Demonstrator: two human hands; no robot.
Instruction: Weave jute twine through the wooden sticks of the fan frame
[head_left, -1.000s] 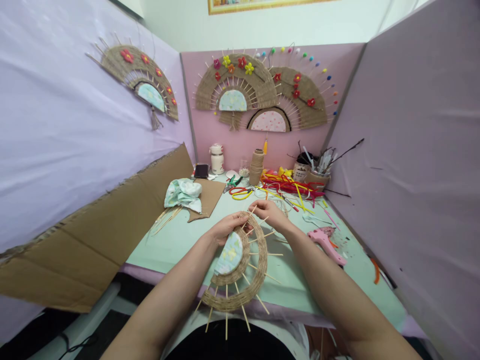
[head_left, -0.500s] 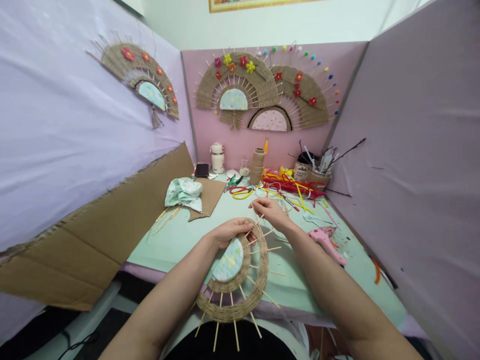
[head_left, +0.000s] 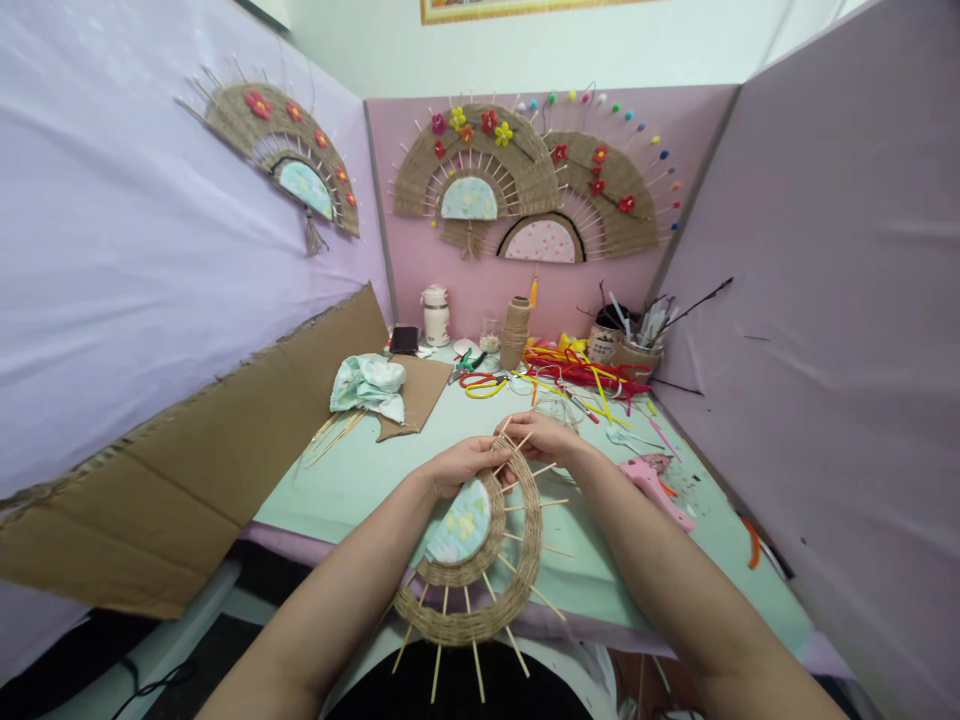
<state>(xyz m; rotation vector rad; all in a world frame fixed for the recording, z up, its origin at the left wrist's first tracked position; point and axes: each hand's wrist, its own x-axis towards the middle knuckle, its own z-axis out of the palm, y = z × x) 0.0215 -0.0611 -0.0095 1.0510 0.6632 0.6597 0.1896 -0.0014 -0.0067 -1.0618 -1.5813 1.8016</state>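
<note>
Head view: right hand (head_left: 541, 437) has just come back in to the far end of the woven fan (head_left: 494, 532), fingers bunched; can't tell if they're gripping anything. Left hand (head_left: 469, 465) pinches that end. Fan overhangs table (head_left: 337, 490), near side; looks like both hands now work one spot.

Bare forearms (head_left: 330, 585) and fingers (head_left: 486, 456), plain black garment (head_left: 457, 690).

the held fan (head_left: 534, 505) has the glue gun (head_left: 654, 484) to its right, scissors (head_left: 489, 391) behind.
</note>
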